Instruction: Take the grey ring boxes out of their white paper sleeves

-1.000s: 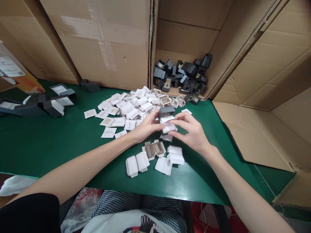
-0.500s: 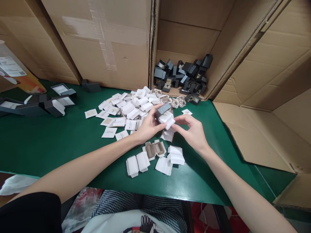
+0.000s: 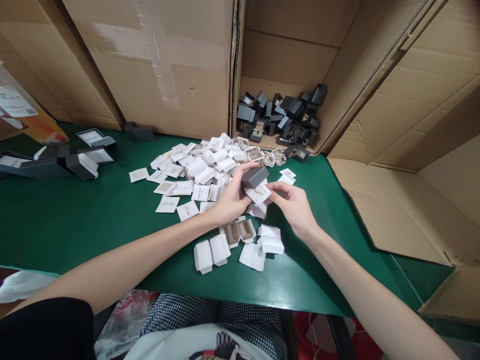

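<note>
My left hand (image 3: 231, 201) is closed around a small dark grey jewellery box (image 3: 255, 176), held above the table in front of the white pile. A white card (image 3: 258, 194) with a faint yellowish mark sticks out from the box's near side. My right hand (image 3: 296, 206) pinches the card's right edge between thumb and fingertips. Below the hands lie a folded white paper piece (image 3: 258, 210), a brown-lined opened insert (image 3: 240, 231) and several unfolded white inserts (image 3: 212, 253). The inside of the box is hidden from me.
A heap of white inserts and cards (image 3: 202, 167) covers the green table's (image 3: 123, 215) middle. Several dark boxes (image 3: 281, 117) lie inside an open carton (image 3: 292, 30). More opened dark boxes (image 3: 52, 162) lie left. A cardboard flap (image 3: 382, 205) lies at right.
The box has turned in my left hand, showing more of its dark cover. The flat marked card now shows under it. Another white piece is visible beside the right-hand card.
</note>
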`<state>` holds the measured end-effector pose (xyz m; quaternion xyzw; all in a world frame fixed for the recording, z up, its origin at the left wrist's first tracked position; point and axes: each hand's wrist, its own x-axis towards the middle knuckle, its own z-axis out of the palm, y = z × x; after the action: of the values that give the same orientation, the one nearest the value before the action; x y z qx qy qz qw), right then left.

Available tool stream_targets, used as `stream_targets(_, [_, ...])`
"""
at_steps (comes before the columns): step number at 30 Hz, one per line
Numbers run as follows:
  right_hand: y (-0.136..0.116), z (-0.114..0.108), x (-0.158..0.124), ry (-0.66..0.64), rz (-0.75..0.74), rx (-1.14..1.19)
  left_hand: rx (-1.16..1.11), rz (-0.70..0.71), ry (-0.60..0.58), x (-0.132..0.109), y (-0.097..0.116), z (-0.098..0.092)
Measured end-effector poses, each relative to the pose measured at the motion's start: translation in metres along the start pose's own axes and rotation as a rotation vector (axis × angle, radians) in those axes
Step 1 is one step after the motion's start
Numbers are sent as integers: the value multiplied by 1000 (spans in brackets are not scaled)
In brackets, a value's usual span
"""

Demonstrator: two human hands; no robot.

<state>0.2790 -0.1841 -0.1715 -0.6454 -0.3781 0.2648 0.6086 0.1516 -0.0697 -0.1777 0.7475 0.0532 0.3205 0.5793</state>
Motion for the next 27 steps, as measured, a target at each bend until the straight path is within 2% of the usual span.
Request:
stream_targets(8, [7,1,1,49,-19,-116,-104,-127,12,-1,-8,5])
stream_targets(15, [9,4,3,66,79,5,-209,-169,20,0,-11,7])
stream_targets(19, [8,5,5,76,89,83,-278,-211,23,1,-9,8])
stream_targets(22, [9,5,5,85,35,75,-293,-245,-4,1,-9,9])
stream_targets(27, [10,5,3,64,-114,-75,-236,-241,-19,1,-13,8])
